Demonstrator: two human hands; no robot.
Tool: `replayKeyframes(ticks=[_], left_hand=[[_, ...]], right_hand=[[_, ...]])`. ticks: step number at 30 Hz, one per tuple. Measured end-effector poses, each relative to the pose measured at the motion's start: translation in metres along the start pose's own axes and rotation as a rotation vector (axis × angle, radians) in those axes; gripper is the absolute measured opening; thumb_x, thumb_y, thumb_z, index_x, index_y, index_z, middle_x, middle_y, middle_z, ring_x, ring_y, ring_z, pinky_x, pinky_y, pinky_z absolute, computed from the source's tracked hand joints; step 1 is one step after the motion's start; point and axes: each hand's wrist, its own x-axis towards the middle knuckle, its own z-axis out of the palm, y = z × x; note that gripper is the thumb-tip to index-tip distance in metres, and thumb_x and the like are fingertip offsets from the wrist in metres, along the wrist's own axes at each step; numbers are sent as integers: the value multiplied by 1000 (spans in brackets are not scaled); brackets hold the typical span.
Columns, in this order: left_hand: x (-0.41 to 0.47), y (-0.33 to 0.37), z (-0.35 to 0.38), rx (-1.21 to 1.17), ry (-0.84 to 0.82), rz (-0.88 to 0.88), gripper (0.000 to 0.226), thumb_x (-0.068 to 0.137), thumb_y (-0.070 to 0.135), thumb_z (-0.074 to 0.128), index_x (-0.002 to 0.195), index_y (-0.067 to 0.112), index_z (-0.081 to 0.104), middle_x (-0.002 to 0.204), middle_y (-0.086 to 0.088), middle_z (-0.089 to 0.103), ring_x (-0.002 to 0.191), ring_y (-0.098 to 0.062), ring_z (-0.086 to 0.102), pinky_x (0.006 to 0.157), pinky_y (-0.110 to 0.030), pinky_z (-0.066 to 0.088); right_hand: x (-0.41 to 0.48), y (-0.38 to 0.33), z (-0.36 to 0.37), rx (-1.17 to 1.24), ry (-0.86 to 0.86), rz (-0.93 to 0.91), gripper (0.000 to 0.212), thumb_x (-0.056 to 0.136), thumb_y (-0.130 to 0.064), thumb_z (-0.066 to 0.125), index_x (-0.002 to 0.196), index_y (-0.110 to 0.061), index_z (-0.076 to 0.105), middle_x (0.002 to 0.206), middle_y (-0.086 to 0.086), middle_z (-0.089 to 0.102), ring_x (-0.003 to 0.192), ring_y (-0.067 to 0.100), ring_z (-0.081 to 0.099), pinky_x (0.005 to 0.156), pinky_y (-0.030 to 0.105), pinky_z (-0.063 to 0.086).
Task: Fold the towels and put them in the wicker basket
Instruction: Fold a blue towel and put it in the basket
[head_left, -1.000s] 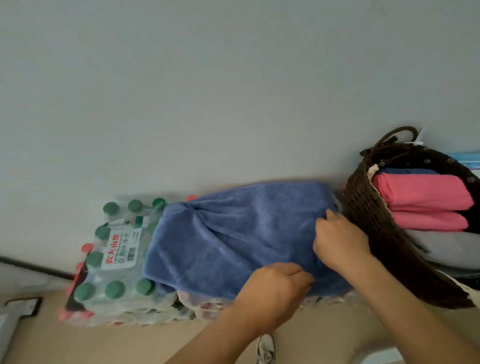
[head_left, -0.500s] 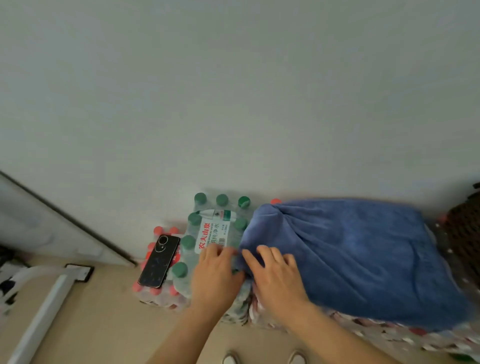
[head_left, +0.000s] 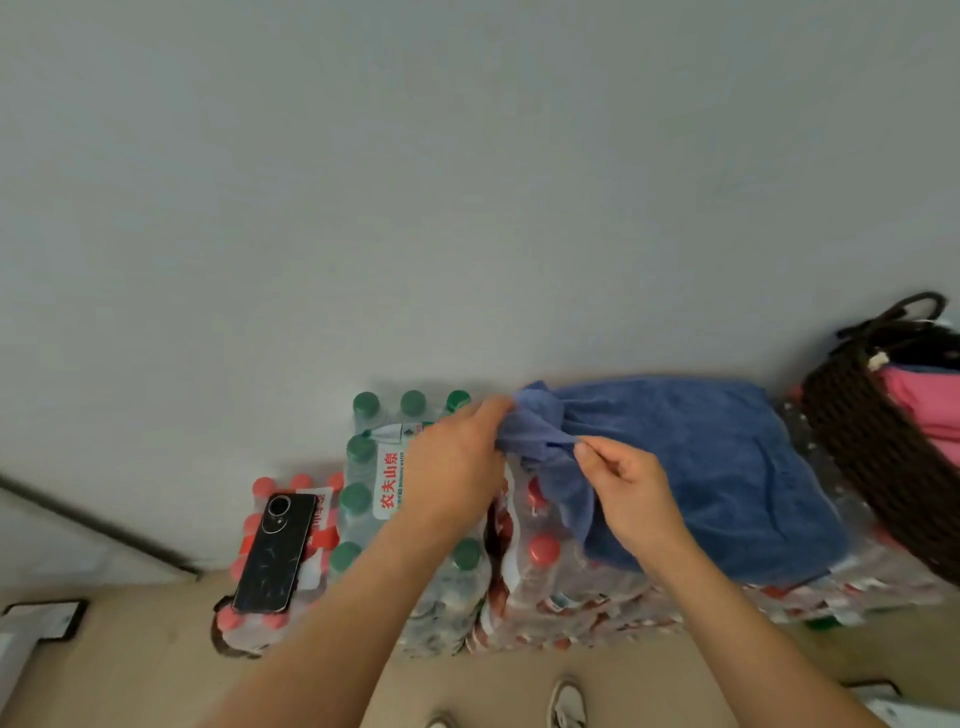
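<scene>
Left hand (head_left: 457, 467) and right hand (head_left: 629, 500) have bunched up the plush blue towel (head_left: 701, 457).

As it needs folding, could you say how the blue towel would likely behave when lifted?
Probably floppy: the blue towel bunches into creases where the left hand and right hand pinch it. Likely light, since fingertips alone hold its end. Its edge drapes over the bottle packs, so it should sag.
</scene>
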Motion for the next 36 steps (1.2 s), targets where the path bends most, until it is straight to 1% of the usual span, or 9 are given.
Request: replayKeyframes(ticks=[3,7,13,17,19,22,26,32,36], left_hand=[[17,-16,-30,108,368,399,16,84,15,56,85,16,71,95,1,71,78,-27,59,59,-34,49],[-9,-47,-40,117,335,573,10,82,13,66,74,14,71,97,-3,71,97,-23,54,82,-30,46],[-79,-92,-24,-70,25,16,19,69,14,49,59,19,65,62,9,62,62,-15,54,53,-33,50],[-72,-69,-34,-184,116,-467,13,88,27,55,98,29,63,85,13,59,70,-6,56,62,-23,44],[-67,-66,-29,-77,64,-600,39,90,43,55,126,30,50,110,6,55,88,-15,58,69,-27,42],[-64,-73,-17,-90,10,-745,43,87,46,58,125,27,51,114,-2,54,96,-26,59,72,-33,45],[-67,-62,-18,-287,163,-815,11,79,19,64,75,29,65,70,8,64,68,-8,60,64,-28,48],[-119,-53,-38,-921,59,-924,35,68,3,53,89,23,74,75,-15,53,70,-19,48,64,-30,40],[-136,-51,-30,-785,-45,-1063,42,74,-7,41,93,17,70,90,-5,71,79,-20,66,68,-37,53]], right_hand=[[-13,1,-9,-119,-80,-60,18,93,-12,57,82,-3,68,72,13,64,66,7,55,65,29,47],[-24,-12,-17,-314,-410,-7,34,93,-19,60,60,-25,54,56,-12,52,56,3,49,58,16,40],[3,-29,-5,-717,-778,27,39,87,-40,55,65,-8,53,59,7,51,55,7,37,59,36,38],[48,-44,24,-634,-534,-108,26,92,-27,54,69,-26,66,65,-8,65,63,1,56,59,17,42],[73,-44,50,-588,-511,-175,21,93,-24,51,83,-26,69,82,-7,72,82,11,65,76,29,51],[98,-45,90,-698,-651,-293,25,95,-22,48,108,-29,68,110,-12,68,101,13,61,89,27,45],[106,-42,115,-828,-917,-453,21,87,-26,62,108,-29,67,109,-4,60,96,16,59,85,34,49],[105,-39,119,-931,-1030,-613,13,88,-30,56,83,-20,62,89,-4,63,80,18,57,75,37,50],[102,-39,121,-853,-1117,-633,15,82,-37,64,83,-23,60,86,-9,62,80,15,58,74,34,49]])
